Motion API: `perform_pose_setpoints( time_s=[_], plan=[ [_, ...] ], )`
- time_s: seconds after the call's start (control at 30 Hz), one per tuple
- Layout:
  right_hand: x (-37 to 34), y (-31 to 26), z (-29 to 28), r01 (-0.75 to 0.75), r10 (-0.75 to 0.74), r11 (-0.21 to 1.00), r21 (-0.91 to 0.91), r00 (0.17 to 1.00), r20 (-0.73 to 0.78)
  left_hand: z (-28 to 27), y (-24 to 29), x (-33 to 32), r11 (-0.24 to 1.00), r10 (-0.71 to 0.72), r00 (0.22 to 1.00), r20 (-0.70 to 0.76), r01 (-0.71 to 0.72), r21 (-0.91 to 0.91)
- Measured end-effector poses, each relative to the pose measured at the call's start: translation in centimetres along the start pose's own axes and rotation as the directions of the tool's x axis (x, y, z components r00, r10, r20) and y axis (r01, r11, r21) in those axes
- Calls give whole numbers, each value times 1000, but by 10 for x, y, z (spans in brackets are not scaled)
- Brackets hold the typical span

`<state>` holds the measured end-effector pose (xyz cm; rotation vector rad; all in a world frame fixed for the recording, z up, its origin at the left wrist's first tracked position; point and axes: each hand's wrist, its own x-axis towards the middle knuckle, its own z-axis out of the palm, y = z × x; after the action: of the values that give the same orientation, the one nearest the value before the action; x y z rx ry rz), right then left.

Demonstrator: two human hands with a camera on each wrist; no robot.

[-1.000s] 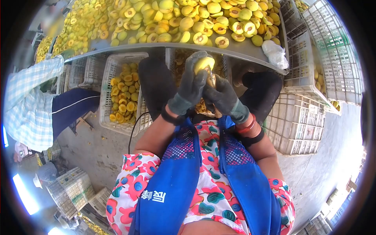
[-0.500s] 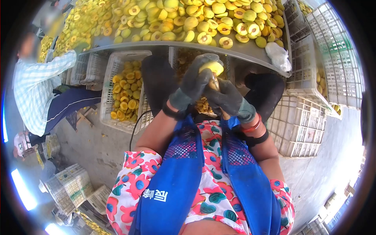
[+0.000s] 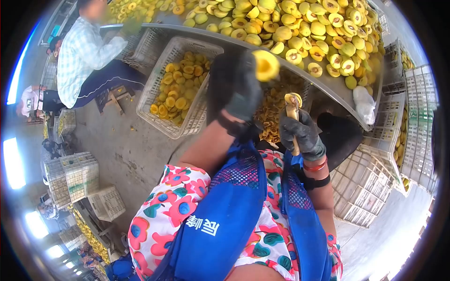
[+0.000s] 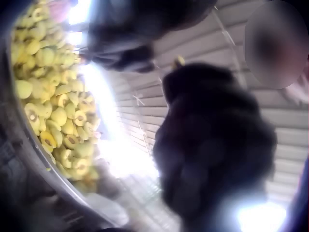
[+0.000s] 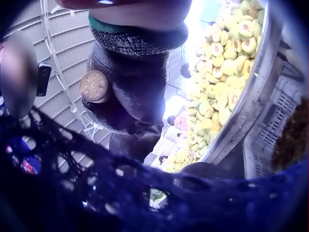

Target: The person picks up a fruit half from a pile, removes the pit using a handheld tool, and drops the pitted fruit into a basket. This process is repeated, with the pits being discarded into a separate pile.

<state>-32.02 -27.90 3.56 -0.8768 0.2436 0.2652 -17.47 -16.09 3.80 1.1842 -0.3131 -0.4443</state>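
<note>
My left hand point(image 3: 246, 93), in a dark work glove and blurred, holds a yellow peach half point(image 3: 266, 65) at its fingertips, its hollowed cut face showing. The left wrist view shows the back of this glove point(image 4: 212, 140), with only a sliver of yellow point(image 4: 179, 61) beyond it. My gloved right hand point(image 3: 302, 133) grips a wooden-handled pitting tool point(image 3: 291, 111), held upright. On the tool's tip sits a small brownish-yellow piece of fruit point(image 3: 293, 99). In the right wrist view the round handle end point(image 5: 94, 87) sticks out of the fist.
Peach halves point(image 3: 300, 42) are heaped on the metal-edged table point(image 3: 206, 33) ahead. A white crate point(image 3: 176, 129) of halves stands left; between my knees lie brown-yellow scraps point(image 3: 272, 112). Stacked crates point(image 3: 361, 187) and a plastic bag point(image 3: 364, 105) are right. Another person point(image 3: 89, 51) sits left.
The hands, earlier together at the fruit, are now apart. The left has carried the peach half up and leftward off the tool; the right holds the tool lower right. The view has turned left.
</note>
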Motion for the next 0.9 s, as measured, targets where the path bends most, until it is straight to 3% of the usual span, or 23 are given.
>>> perform_pose_setpoints(
  time_s=[0.03, 0.07, 0.1, 0.13, 0.2, 0.23, 0.27, 0.3, 0.33, 0.43, 0.47, 0.5, 0.57, 0.63, 0.67, 0.83, 0.9],
  plan=[
    [2, 3, -1, 7, -8, 1000, -7, 1000, -20, -19, -7, 7, 975, 133, 989, -65, -119, 186],
    [4, 7, -5, 20, -20, 1000, -17, 999, -48, -51, -12, 16, 850, 326, 943, -60, -265, 454],
    [4, 10, -8, 36, -38, 999, -25, 996, -83, -85, -16, 25, 643, 481, 876, -17, -340, 686],
    [3, 10, -9, 48, -60, 995, -93, 989, -136, -119, -13, 30, 483, 544, 838, 30, -342, 806],
    [1, 12, -17, 32, -42, 998, -54, 978, -203, -181, 9, 34, 385, 544, 836, 72, -325, 864],
    [2, 14, -20, 23, -29, 999, -31, 974, -227, -199, 18, 24, 443, 434, 895, -107, -108, 890],
    [3, 16, -23, 7, -15, 1000, -30, 960, -278, -228, 23, 20, 177, 354, 929, -109, 48, 983],
    [4, 16, -25, 13, -21, 1000, -27, 955, -295, -240, 29, 16, 75, 200, 944, -263, 253, 965],
    [4, 17, -26, 15, -22, 1000, -23, 950, -311, -246, 31, 18, -147, 103, 920, -377, 389, 910],
    [7, 22, -31, 27, -54, 996, -88, 945, -324, -228, 22, 32, -246, 278, 959, -51, 123, 962],
    [8, 23, -32, 10, -53, 992, -127, 941, -333, -204, 13, 44, -5, 355, 933, -60, 66, 998],
    [10, 22, -32, -7, -51, 986, -167, 939, -341, -186, -2, 62, 24, 357, 928, 107, -124, 992],
    [11, 21, -30, -5, -61, 984, -178, 930, -362, -124, -19, 84, 23, 373, 833, 408, -449, 893],
    [10, 20, -28, -7, -68, 981, -194, 924, -377, -51, -40, 90, -148, 341, 791, 508, -488, 860],
    [8, 19, -28, -12, -69, 979, -204, 920, -386, -24, -57, 108, -27, 300, 834, 463, -478, 878],
    [-2, 17, -32, 10, -106, 975, -224, 901, -420, 51, -122, 153, -295, -128, 952, 277, -303, 906],
    [-4, 18, -38, 14, -110, 977, -211, 888, -447, 52, -141, 157, -267, -20, 938, 345, -338, 903]
  ],
)
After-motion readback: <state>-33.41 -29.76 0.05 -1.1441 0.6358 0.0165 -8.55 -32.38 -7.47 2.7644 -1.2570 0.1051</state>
